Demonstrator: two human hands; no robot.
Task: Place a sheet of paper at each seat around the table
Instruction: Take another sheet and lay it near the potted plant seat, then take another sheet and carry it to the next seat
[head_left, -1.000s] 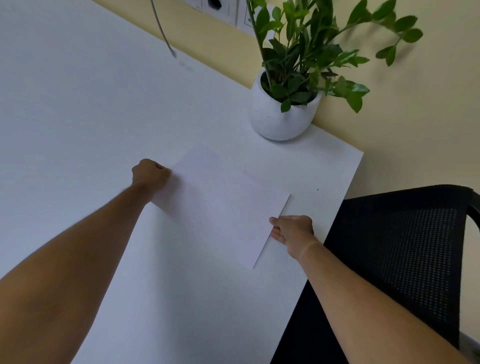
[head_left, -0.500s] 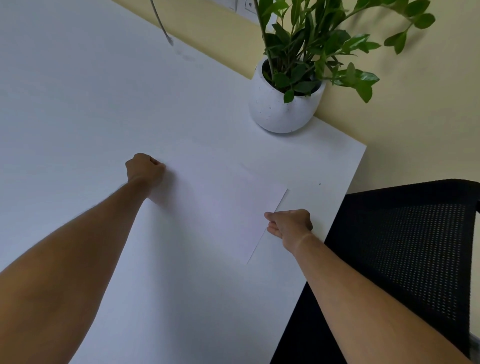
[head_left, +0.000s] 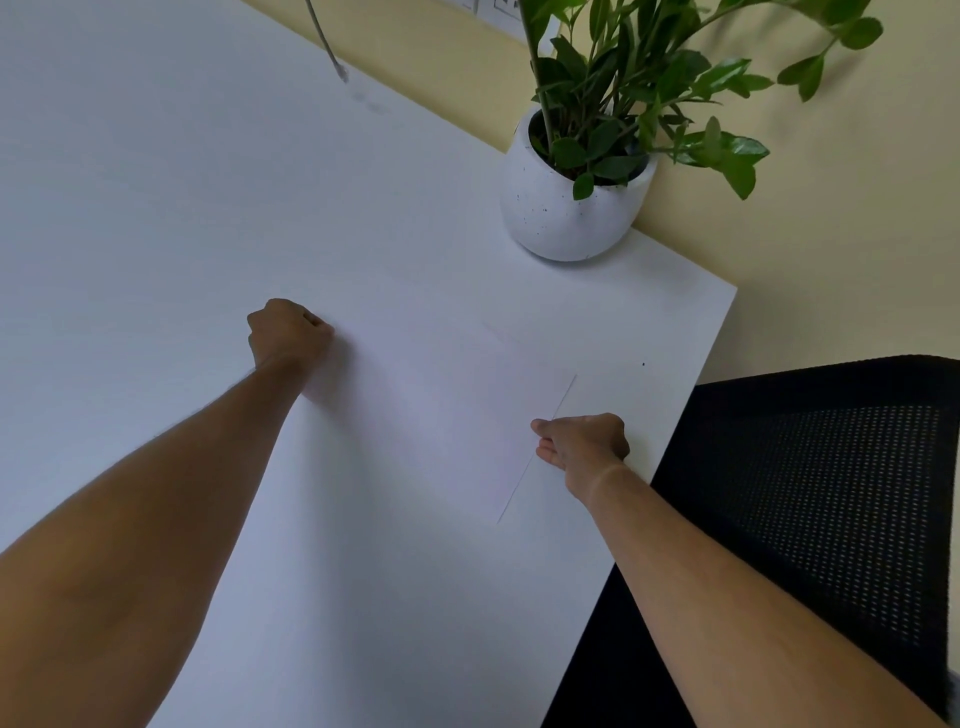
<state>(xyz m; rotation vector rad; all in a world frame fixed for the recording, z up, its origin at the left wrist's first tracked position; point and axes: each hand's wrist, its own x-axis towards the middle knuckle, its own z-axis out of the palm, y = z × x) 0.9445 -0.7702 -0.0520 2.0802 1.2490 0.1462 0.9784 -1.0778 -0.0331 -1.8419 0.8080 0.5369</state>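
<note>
Paper sheet (head_left: 441, 410) lies flat on the white table (head_left: 156, 208), near the right edge beside the black chair (head_left: 810, 493) and before the potted plant (head_left: 576, 208) at the far corner. We pinch its opposite sides: left hand (head_left: 288, 332) and right hand (head_left: 584, 441) both have fingers curled closed on it.

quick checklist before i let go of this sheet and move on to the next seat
1. sheet of paper flat on the table: ok
2. Sheet lies in front of the black chair: ok
3. Sheet apart from the plant pot: ok
4. left hand off the sheet: not ok, closed at its far edge
5. right hand off the sheet: not ok, at its near edge
6. Spare sheets for other seats: cannot tell
</note>
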